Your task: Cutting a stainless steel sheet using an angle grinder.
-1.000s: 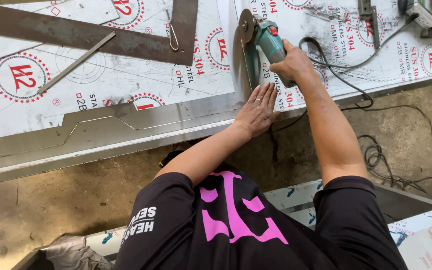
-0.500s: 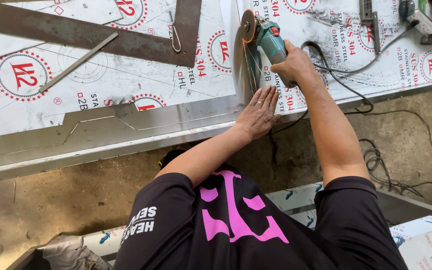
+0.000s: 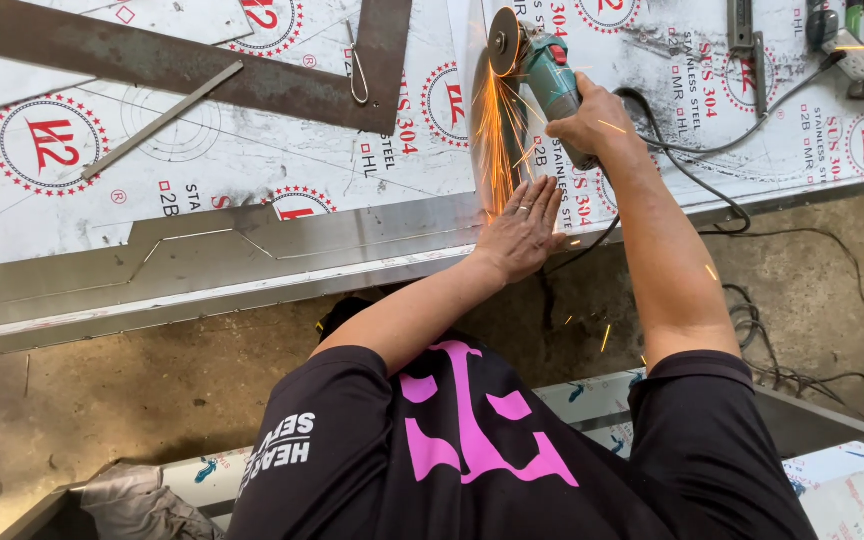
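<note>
where a second ago the disc was only resting against the sheet with nothing coming off it, it is biting now: an orange fan of sparks (image 3: 497,140) streams down from the wheel toward me, and a few stray ones fly past my forearms. my right hand (image 3: 592,118) is wrapped tight around the body of the green angle grinder (image 3: 542,65), which sits on the far half of the surface, its disc edge-on to the stainless sheet (image 3: 202,165) with the white, red-stamped protective film. my left hand (image 3: 524,228) has hardly shifted; it lies flat and spread, fingers open, pressing on the sheet's bare folded front edge just below the sparks, holding nothing. i judge the cut has only now begun, along a line running back toward that palm, so the hand is close to the spray. the grinder's black cord (image 3: 692,165) trails right over the sheet. a rusty flat bar (image 3: 152,60) lies well off to the left, untouched.
</note>
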